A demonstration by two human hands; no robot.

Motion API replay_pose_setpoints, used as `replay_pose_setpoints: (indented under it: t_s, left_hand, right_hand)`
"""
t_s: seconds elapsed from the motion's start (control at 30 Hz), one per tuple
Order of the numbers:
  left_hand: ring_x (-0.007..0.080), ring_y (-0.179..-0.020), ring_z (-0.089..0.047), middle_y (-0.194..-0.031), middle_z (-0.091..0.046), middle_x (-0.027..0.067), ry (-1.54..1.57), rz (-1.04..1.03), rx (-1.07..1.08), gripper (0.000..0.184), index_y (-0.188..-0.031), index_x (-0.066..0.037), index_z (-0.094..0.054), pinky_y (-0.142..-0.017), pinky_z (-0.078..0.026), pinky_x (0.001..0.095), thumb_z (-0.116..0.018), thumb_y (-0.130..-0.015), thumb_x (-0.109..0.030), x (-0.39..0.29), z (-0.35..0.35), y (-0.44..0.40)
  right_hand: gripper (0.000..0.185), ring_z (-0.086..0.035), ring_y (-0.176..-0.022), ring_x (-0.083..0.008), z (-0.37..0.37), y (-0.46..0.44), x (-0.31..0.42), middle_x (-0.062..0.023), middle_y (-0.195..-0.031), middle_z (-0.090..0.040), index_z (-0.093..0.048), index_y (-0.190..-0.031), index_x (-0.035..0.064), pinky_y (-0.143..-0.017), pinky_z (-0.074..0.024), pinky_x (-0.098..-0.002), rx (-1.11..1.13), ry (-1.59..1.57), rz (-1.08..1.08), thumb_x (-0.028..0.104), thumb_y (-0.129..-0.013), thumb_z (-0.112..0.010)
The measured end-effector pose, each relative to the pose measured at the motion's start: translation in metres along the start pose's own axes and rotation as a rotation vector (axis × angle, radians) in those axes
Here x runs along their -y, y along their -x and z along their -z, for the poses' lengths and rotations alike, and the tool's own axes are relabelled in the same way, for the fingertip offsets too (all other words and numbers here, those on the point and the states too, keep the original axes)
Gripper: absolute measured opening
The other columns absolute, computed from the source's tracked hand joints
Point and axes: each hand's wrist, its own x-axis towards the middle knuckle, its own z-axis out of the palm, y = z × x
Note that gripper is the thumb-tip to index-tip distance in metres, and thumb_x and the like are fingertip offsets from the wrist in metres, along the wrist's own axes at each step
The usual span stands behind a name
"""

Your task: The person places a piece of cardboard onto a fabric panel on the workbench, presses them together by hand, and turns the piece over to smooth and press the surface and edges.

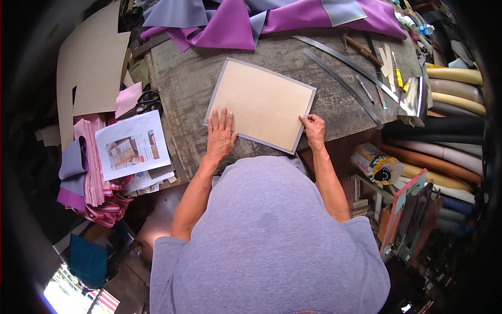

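A beige rectangular panel (264, 102) with a grey border lies tilted on the worn work table (183, 78). My left hand (221, 135) rests flat on the panel's lower left corner, its fingers spread. At the right edge of the panel, my right hand (313, 129) pinches the grey border between thumb and fingers. The underside of the panel is hidden.
Metal rulers (342, 78), a hammer (364, 52) and a yellow-handled screwdriver (398, 77) lie at the back right. Purple material (225, 29) spans the far edge. Printed paper (133, 146) and black scissors (149, 100) are at left; rolls (455, 76) are stacked at right.
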Motion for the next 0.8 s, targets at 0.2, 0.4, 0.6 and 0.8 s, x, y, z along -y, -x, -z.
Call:
replay_pose_setpoints:
  t_s: [0.2,0.4,0.6,0.8]
  left_hand:
    - [0.0375,-0.155,0.005,-0.169,-0.003,0.0114,0.012,0.0,-0.012,0.071,-0.159,-0.011,-0.027,-0.124,-0.002,0.0528,-0.057,-0.099,-0.033,-0.001,-0.001,0.0]
    - [0.0406,-0.154,-0.004,-0.166,-0.014,0.0156,0.06,0.018,-0.036,0.072,-0.154,-0.007,-0.036,-0.124,-0.006,0.0543,-0.064,-0.092,-0.03,-0.008,0.011,-0.002]
    - [0.0431,-0.151,-0.017,-0.16,-0.028,0.0203,0.075,-0.012,-0.045,0.066,-0.146,-0.001,-0.044,-0.122,-0.015,0.0556,-0.065,-0.088,-0.024,-0.016,0.037,-0.044]
    - [0.0386,-0.152,-0.017,-0.162,-0.027,0.0163,-0.036,-0.233,-0.212,0.06,-0.149,-0.002,-0.041,-0.123,-0.014,0.0526,-0.056,-0.095,-0.024,0.005,0.043,-0.144]
  right_hand:
    - [0.031,-0.066,-0.074,-0.0241,0.002,0.01,0.013,-0.0098,-0.08,-0.067,-0.068,-0.101,-0.0017,-0.067,-0.0535,-0.0379,-0.065,0.406,0.099,0.023,-0.085,-0.078]
    - [0.059,-0.049,-0.125,-0.0361,-0.035,0.032,0.032,-0.0195,-0.134,-0.048,-0.048,-0.139,0.0045,-0.1,-0.0444,-0.0454,-0.154,0.715,0.689,0.021,-0.087,-0.073]
    - [0.056,-0.037,-0.141,-0.0369,-0.096,0.014,0.048,-0.0204,-0.148,-0.042,-0.045,-0.144,0.001,-0.114,-0.0333,-0.0485,-0.01,0.756,0.872,0.021,-0.095,-0.062]
    - [0.055,-0.025,-0.151,-0.0331,-0.144,-0.027,0.071,-0.0181,-0.159,-0.033,-0.041,-0.148,-0.0003,-0.122,-0.0198,-0.0479,0.026,0.837,0.942,0.024,-0.1,-0.054]
